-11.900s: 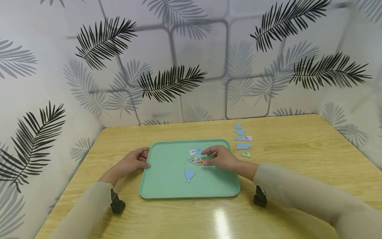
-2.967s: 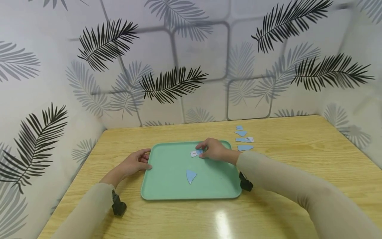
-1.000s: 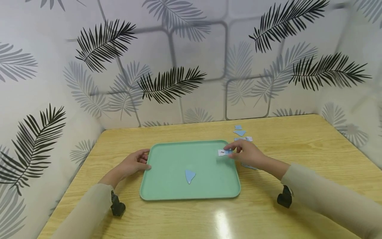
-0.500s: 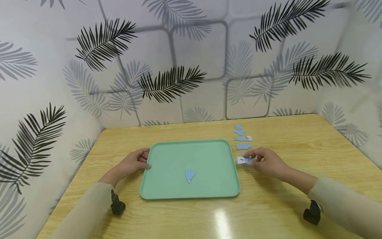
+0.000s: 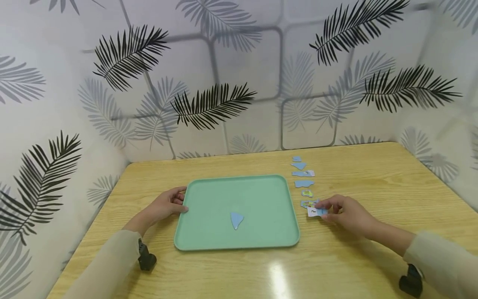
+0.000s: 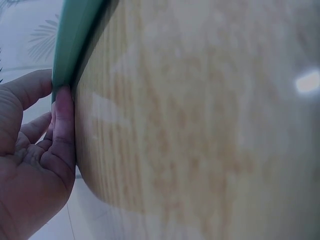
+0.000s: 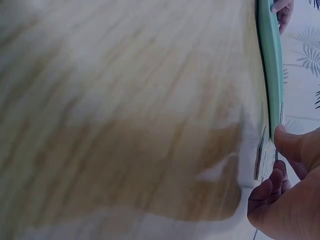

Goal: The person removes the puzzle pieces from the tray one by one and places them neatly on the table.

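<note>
My right hand point(image 5: 349, 216) pinches a white-and-blue puzzle piece point(image 5: 313, 212) between thumb and fingers, close over the table right of the tray. A multicoloured puzzle piece point(image 5: 306, 203) lies just behind it, partly covered by the fingers. In the right wrist view the held piece point(image 7: 281, 112) shows as a thin edge-on strip at my right hand point(image 7: 295, 185). With thumb above and fingers beneath, my left hand point(image 5: 164, 204) holds the left rim of the green tray point(image 5: 209, 238); the left wrist view shows my left hand point(image 6: 37, 145) at that rim. One blue fan-shaped puzzle piece point(image 5: 236, 220) lies in the tray.
Beyond the held piece, a column of puzzle pieces runs toward the back: a small green-yellow piece point(image 5: 307, 193), a blue piece point(image 5: 304, 183), a long blue-and-white piece point(image 5: 303, 173) and smaller blue ones. The wooden table point(image 5: 224, 274) meets a leaf-patterned backdrop point(image 5: 246, 124).
My right hand has carried the white-and-blue piece from the tray out to the right, toward the column's near end. The multicoloured piece has gone from tray to column. My left hand stays put.
</note>
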A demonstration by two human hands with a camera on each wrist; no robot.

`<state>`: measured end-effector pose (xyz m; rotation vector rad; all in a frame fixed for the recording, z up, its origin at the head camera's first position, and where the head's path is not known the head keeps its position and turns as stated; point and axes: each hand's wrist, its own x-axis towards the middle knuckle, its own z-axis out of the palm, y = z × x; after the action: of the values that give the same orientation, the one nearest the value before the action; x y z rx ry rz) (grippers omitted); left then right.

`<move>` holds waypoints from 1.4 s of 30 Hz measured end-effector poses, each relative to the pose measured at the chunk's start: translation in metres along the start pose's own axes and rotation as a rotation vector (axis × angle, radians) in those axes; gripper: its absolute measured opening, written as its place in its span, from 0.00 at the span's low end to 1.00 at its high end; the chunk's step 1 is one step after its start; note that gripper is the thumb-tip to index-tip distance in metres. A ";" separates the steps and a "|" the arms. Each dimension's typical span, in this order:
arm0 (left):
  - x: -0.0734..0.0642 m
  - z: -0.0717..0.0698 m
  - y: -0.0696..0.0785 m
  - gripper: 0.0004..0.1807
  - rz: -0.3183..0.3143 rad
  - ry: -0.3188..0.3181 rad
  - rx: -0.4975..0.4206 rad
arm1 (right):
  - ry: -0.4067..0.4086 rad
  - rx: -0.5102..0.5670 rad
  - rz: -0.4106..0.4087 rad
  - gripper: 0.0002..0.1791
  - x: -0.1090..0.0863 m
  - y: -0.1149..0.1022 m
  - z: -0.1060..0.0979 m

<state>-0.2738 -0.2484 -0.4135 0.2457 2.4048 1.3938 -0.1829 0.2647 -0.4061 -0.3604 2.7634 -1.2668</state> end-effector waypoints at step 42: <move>0.001 0.000 -0.001 0.42 0.013 -0.005 -0.008 | -0.003 -0.112 -0.044 0.13 -0.002 0.003 0.009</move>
<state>-0.2748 -0.2490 -0.4143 0.2635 2.3966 1.4070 -0.1799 0.2609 -0.4145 -0.4333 2.8466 -1.1222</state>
